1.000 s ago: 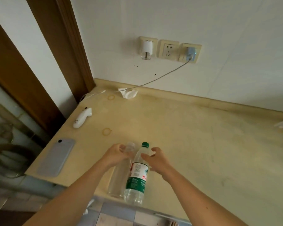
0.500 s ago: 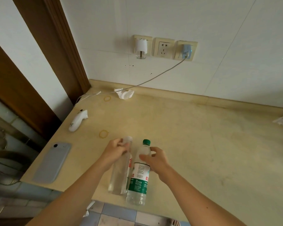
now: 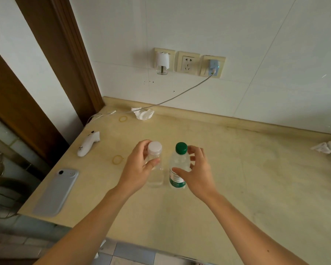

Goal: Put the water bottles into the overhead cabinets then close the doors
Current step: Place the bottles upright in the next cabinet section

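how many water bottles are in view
2. The white-capped bottle is held in the left hand; the green-capped bottle is in the right hand, both above the counter.

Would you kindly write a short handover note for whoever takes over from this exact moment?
Left hand grips the white-capped clear bottle near its top.
Right hand grips the green-capped bottle at its shoulder.
Both bottles are upright, side by side over the countertop; whether they touch it I cannot tell.
Done: both bottles grasped.
Left: place them in the overhead cabinets, which are out of view, then close the doors.
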`<state>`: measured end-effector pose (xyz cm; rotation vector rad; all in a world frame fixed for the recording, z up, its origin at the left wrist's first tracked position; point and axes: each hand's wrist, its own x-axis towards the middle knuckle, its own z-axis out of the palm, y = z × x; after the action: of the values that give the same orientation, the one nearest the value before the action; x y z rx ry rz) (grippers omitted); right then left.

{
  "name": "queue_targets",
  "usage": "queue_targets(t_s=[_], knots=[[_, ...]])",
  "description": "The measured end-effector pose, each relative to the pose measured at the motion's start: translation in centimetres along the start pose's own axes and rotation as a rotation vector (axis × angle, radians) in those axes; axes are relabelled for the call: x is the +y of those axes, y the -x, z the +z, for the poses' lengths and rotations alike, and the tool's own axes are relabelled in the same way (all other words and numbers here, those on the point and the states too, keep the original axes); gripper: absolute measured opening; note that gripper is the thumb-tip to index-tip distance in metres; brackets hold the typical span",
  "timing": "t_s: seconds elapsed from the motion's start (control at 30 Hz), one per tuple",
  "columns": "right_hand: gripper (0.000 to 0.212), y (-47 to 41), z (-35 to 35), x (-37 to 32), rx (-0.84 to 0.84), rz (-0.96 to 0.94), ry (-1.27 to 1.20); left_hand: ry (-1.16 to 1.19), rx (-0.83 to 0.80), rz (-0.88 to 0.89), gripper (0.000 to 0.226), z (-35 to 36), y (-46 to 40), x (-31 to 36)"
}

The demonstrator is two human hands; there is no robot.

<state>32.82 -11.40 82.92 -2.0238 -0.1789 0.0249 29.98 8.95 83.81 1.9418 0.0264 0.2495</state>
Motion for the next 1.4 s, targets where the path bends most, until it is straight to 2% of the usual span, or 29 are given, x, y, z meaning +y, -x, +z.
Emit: queue_targets(t_s=[0.23,0.57,0.77,0.9,1.07,1.3,1.4], knots=[[0.069,1.6,0.4,2.3,0.054,-0.015,-0.022,-0.038,-0.023,-0.019,0.047,0.9,1.3,-0.6],[0.075,1.9,-0.3,2.7,0.016,-0.034,0.008,-0.038,-0.035,-0.053,0.050,0.9,1.8,-1.0],[0.097,2.3,-0.2,4.2,-0.076,0.060,-0.050,0.002,-0.088,-0.232,0.090,1.7,2.9,-3.7],[0.095,2.1,0.1,5.3,-0.147,0.137,-0.058,0.094,-0.076,-0.370,0.103,2.8,3.3,-5.1],[0.071,1.2,0.9,5.8,-0.230,0.228,-0.138,0.160,-0.049,-0.400,0.093,3.6,3.0,-6.2],[0.062,0.2,0.9,6.3,-0.237,0.272,-0.147,0.168,0.062,-0.401,0.077,4.3,2.9,-6.1],[0.057,0.2,0.2,5.8,-0.191,0.269,-0.162,0.171,0.060,-0.361,0.072,3.8,2.5,-4.5]])
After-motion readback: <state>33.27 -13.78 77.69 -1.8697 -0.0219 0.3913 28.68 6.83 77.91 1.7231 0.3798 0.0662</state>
